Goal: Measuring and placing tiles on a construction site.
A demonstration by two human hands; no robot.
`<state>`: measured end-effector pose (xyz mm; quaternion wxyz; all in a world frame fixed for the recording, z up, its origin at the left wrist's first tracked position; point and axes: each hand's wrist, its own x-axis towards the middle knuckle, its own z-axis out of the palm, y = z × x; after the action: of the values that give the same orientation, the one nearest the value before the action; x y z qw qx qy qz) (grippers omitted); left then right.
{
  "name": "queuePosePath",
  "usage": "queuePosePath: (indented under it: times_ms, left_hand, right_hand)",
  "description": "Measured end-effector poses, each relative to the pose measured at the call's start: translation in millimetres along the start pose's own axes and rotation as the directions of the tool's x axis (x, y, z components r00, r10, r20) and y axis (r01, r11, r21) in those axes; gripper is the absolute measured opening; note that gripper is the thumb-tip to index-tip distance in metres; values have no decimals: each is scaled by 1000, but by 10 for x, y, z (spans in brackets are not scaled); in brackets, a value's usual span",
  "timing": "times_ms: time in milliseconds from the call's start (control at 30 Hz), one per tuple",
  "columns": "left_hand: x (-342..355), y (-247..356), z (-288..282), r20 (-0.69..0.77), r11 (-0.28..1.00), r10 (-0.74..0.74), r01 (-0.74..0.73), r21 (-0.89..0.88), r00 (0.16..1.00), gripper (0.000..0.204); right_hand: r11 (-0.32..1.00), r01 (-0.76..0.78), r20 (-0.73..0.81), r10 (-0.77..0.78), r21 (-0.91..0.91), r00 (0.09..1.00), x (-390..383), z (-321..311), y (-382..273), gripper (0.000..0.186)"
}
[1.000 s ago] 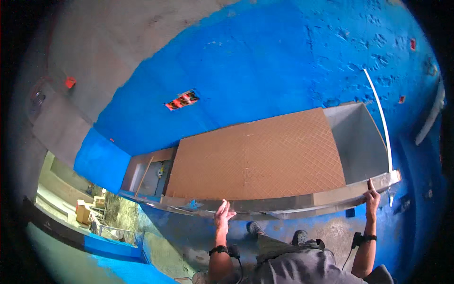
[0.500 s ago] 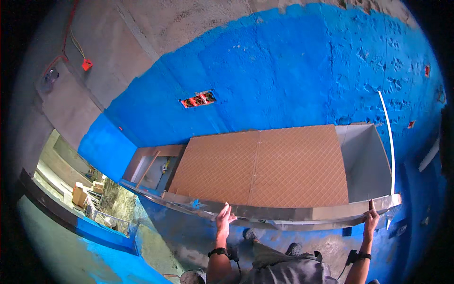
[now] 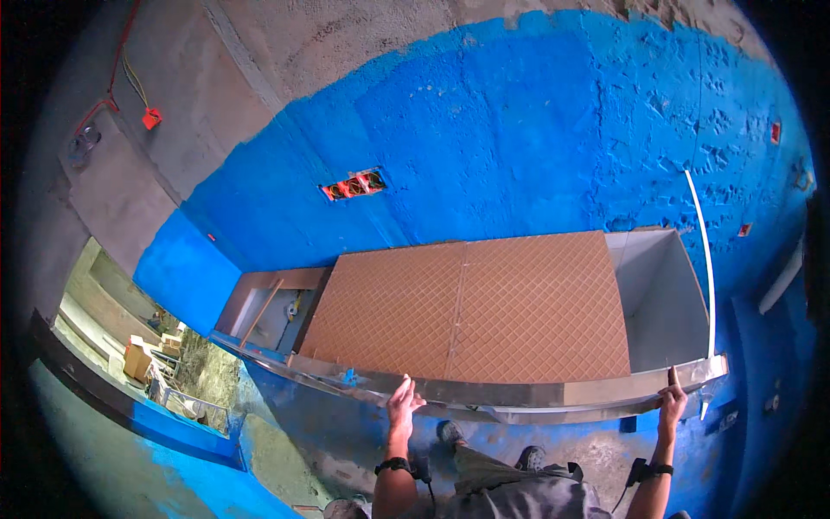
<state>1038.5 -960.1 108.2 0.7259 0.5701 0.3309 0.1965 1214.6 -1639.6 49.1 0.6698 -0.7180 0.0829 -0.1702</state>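
A long, low cabinet stands against the wall, with two tan panels (image 3: 467, 311) with a diamond pattern across its middle. Along its near side runs a greyish front rail (image 3: 553, 394). My left hand (image 3: 402, 411) is at the rail left of its middle, fingers stretched up over it and thumb apart. Farther right, my right hand (image 3: 673, 403) is at the rail near its right end, its index finger pointing up across it and its other fingers bent at the edge. What lies under the fingers is hidden. A small blue patch (image 3: 349, 377) marks the rail left of my left hand.
An uncovered white compartment (image 3: 657, 303) forms the cabinet's right end; a smaller one with a wooden strip (image 3: 262, 311) is at the left. A white pipe (image 3: 702, 259) rises at right. The blue wall (image 3: 484, 130) has an electrical box (image 3: 353, 185). A doorway (image 3: 130, 337) shows cartons.
The whole view has shifted slightly, with cabinet and wall a little farther left in it. Both hands keep their places along the rail.
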Motion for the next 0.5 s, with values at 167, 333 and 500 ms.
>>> queuePosePath:
  times_ms: [167,333,500]
  left_hand:
    - [-9,24,48,28,1000,6,-5,-21,1000,48]
    - [-76,72,2,0,1000,-4,4,-16,1000,48]
    - [-120,146,168,-49,998,15,-18,-59,999,49]
  right_hand:
    - [993,90,-15,-92,-74,996,137,-232,536,17]
    - [999,25,100,-21,-38,995,-1,34,-122,15]
    - [999,36,53,-36,1,998,14,-25,-13,14]
